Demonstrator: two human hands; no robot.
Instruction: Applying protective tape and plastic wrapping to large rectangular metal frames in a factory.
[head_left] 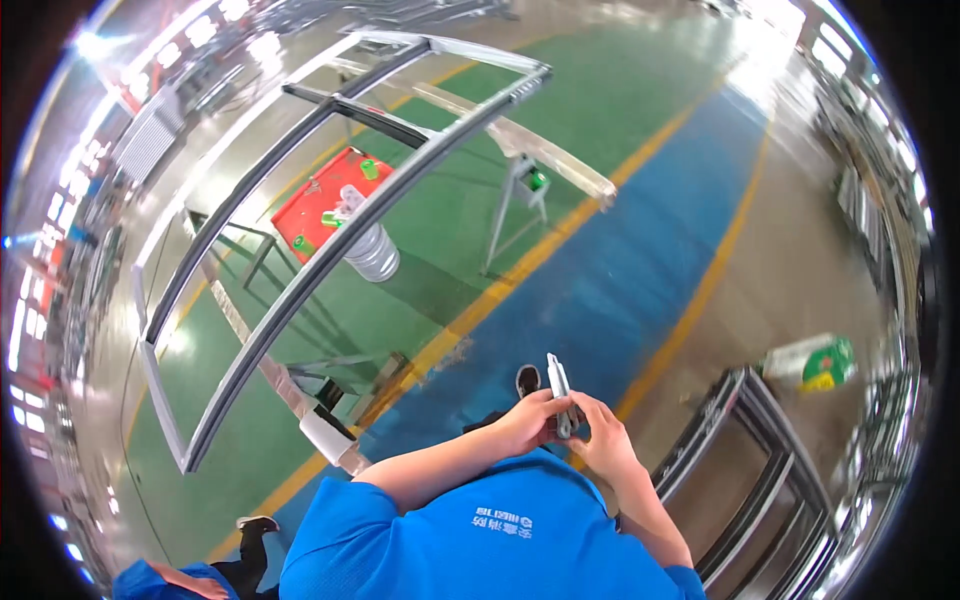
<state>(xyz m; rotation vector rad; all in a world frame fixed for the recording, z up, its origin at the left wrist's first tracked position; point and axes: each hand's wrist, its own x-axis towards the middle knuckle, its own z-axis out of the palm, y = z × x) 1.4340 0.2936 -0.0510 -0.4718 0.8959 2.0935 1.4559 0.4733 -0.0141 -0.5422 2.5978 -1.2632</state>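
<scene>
In front of my blue shirt, a slim silver hand tool [559,384] points up and away, narrowing to a tip at its far end. My left hand [525,422] closes on it from the left, with the thumb along its side. From the right, the fingers of my right hand [604,436] curl round its lower part. The lower end is partly covered by my fingers, and I cannot tell exactly what kind of tool it is.
A large grey metal window frame [330,262] rests on padded beams [555,165] to the left. Below it are a red-topped surface [318,190] with green rolls and a whitish bucket [375,258]. Dark frames [778,425] stand at right, near a green-and-white package [822,364]. Another person [165,582] is lower left.
</scene>
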